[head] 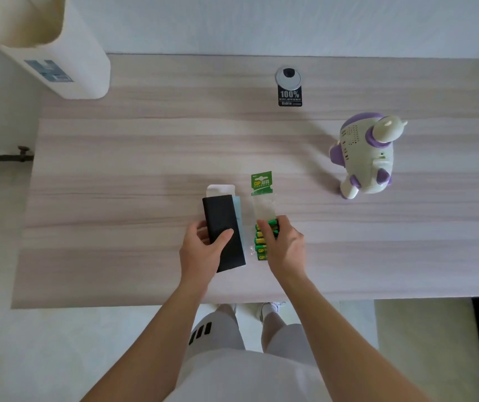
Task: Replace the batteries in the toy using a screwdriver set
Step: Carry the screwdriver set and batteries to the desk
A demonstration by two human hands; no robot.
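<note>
— Near the lower middle of the frame, what is the left hand doing?

— It grips a black case that lies flat on the wooden table. The thumb is laid across the top face and the fingers are curled under the left edge. A pale inner tray shows along the case's right side, and a white flap sticks out at its far end.

— And the right hand?

— It holds the battery pack just to the right of the case. Thumb and fingers are curled around the lower part, where the green and yellow cells sit in clear plastic. The green card header points toward the top of the frame.

— Do case and pack touch?

— I cannot tell; they lie close, side by side.

— Where is the toy?

— At the right of the frame, well apart from both hands. It is a white and purple plastic figure on the table, with rows of speaker holes facing up.

— Anything else?

— A round metal cable grommet at upper centre, with a dark "100%" sticker just below it. A tall cream bin stands at the upper left, beside the table's corner.
</note>
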